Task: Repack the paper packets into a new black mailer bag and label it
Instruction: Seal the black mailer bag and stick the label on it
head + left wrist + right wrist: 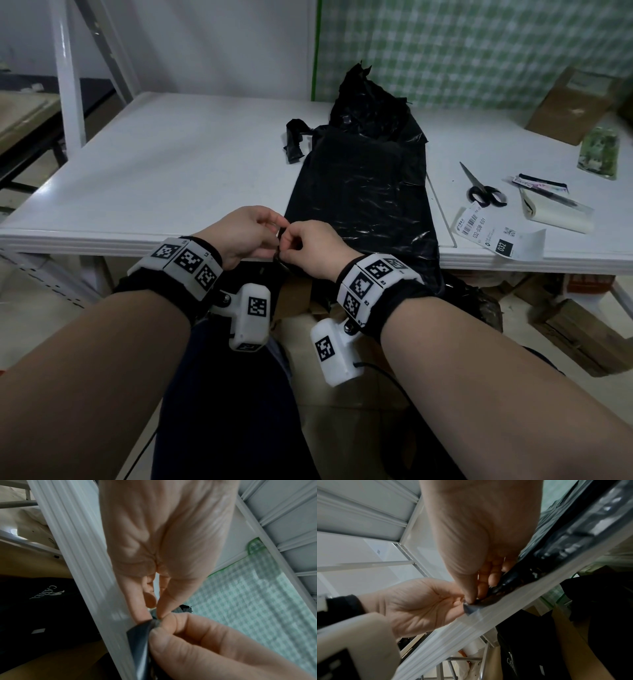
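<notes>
A black mailer bag (363, 192) lies lengthwise on the white table (171, 164), its near end hanging over the front edge. Both hands meet at that near left corner. My left hand (253, 229) pinches the bag's corner edge (154, 616) between thumb and fingertips. My right hand (301, 246) pinches the same grey-black flap (471, 608) right beside it. A crumpled torn black bag (370, 99) sits behind the flat one. A white shipping label (496, 233) lies at the right near the table edge. The paper packets are not visible.
Black-handled scissors (479, 192), a pen (544, 193) and a cream backing sheet (555, 216) lie at the right. A brown cardboard box (572, 102) and a green packet (599, 154) stand at the far right. Cardboard boxes (575, 339) sit under the table.
</notes>
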A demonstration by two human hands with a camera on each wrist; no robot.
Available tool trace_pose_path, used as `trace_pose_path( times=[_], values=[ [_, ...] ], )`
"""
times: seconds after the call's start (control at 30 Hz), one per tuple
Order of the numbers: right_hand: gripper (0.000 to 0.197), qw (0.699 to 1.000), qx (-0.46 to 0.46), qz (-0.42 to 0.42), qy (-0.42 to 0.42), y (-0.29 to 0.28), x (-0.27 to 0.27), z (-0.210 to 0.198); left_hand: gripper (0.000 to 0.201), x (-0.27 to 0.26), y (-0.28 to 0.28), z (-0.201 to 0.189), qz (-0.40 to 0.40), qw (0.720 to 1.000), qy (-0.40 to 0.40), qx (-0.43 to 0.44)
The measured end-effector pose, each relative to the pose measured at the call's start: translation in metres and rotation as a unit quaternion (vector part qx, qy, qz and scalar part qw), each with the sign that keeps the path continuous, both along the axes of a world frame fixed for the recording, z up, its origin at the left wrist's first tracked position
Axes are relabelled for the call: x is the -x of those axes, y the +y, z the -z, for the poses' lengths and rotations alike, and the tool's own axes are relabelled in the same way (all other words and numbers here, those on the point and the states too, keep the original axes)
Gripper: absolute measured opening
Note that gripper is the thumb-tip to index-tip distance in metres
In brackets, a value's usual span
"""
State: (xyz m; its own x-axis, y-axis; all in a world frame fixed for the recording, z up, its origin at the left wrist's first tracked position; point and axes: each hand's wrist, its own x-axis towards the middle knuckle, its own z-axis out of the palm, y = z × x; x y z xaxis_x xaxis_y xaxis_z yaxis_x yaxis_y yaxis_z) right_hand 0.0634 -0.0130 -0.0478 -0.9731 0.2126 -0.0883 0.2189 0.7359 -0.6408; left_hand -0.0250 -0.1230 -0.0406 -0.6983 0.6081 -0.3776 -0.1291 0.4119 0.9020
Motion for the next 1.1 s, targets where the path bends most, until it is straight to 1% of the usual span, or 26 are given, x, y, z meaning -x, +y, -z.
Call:
trace_pose_path(
  times=[0.1, 0.17, 0.27, 0.33, 0.4, 0.47, 0.57, 0.6, 0.63, 0.7, 0.77, 0.83, 0.87, 0.9, 0.93, 0.97, 1.0, 1.07, 1.1],
  values=[
    [0.019, 1.000, 0.001, -0.016, -0.006, 0.002, -0.001, 0.000, 0.035, -0.001, 0.001, 0.000, -0.004, 1.000, 0.026, 0.017],
    [0.017, 0.999, 0.019, -0.028, -0.006, 0.004, -0.004, -0.002, 0.037, -0.003, 0.002, 0.000, -0.003, 0.998, 0.048, 0.033],
    [0.012, 0.997, 0.077, -0.029, 0.003, 0.007, -0.010, -0.008, 0.039, -0.004, 0.002, -0.002, 0.002, 0.996, 0.067, 0.054],
    [0.015, 0.989, 0.148, 0.001, 0.025, 0.011, -0.013, -0.012, 0.040, -0.006, 0.003, -0.003, 0.006, 0.994, 0.083, 0.070],
    [0.020, 0.968, 0.246, 0.036, 0.040, 0.017, -0.017, -0.015, 0.039, -0.008, 0.006, -0.004, 0.011, 0.989, 0.113, 0.091],
    [0.020, 0.941, 0.330, 0.060, 0.052, 0.024, -0.024, -0.020, 0.042, -0.009, 0.009, -0.006, 0.024, 0.980, 0.154, 0.120],
    [0.021, 0.906, 0.401, 0.114, 0.077, 0.038, -0.036, -0.029, 0.043, -0.010, 0.015, -0.008, 0.054, 0.962, 0.206, 0.169],
    [0.021, 0.904, 0.397, 0.137, 0.076, 0.043, -0.040, -0.031, 0.042, -0.010, 0.017, -0.009, 0.061, 0.956, 0.220, 0.186],
    [0.020, 0.914, 0.365, 0.160, 0.071, 0.048, -0.044, -0.033, 0.041, -0.010, 0.020, -0.011, 0.069, 0.948, 0.235, 0.205],
    [0.019, 0.946, 0.255, 0.191, 0.054, 0.058, -0.054, -0.034, 0.038, -0.012, 0.024, -0.016, 0.094, 0.926, 0.265, 0.252],
    [0.019, 0.964, 0.180, 0.193, 0.033, 0.068, -0.064, -0.034, 0.034, -0.015, 0.031, -0.022, 0.127, 0.891, 0.306, 0.311],
    [0.020, 0.970, 0.154, 0.186, 0.014, 0.074, -0.072, -0.032, 0.031, -0.019, 0.040, -0.028, 0.144, 0.849, 0.371, 0.347],
    [0.020, 0.973, 0.143, 0.183, 0.006, 0.075, -0.076, -0.032, 0.032, -0.020, 0.046, -0.030, 0.145, 0.846, 0.392, 0.331],
    [0.019, 0.975, 0.132, 0.181, -0.003, 0.075, -0.078, -0.032, 0.036, -0.023, 0.053, -0.031, 0.154, 0.855, 0.399, 0.293],
    [0.019, 0.976, 0.124, 0.176, -0.010, 0.075, -0.080, -0.032, 0.040, -0.028, 0.060, -0.032, 0.173, 0.866, 0.400, 0.245],
    [0.019, 0.978, 0.118, 0.171, -0.017, 0.075, -0.082, -0.032, 0.044, -0.035, 0.067, -0.034, 0.202, 0.870, 0.398, 0.210],
    [0.018, 0.980, 0.112, 0.165, -0.026, 0.074, -0.083, -0.033, 0.046, -0.042, 0.073, -0.035, 0.233, 0.868, 0.394, 0.192],
    [0.013, 0.983, 0.082, 0.156, -0.059, 0.074, -0.089, -0.038, 0.047, -0.054, 0.083, -0.034, 0.283, 0.856, 0.385, 0.197],
    [0.014, 0.984, 0.041, 0.146, -0.089, 0.075, -0.093, -0.042, 0.047, -0.057, 0.087, -0.031, 0.300, 0.849, 0.380, 0.214]
  ],
)
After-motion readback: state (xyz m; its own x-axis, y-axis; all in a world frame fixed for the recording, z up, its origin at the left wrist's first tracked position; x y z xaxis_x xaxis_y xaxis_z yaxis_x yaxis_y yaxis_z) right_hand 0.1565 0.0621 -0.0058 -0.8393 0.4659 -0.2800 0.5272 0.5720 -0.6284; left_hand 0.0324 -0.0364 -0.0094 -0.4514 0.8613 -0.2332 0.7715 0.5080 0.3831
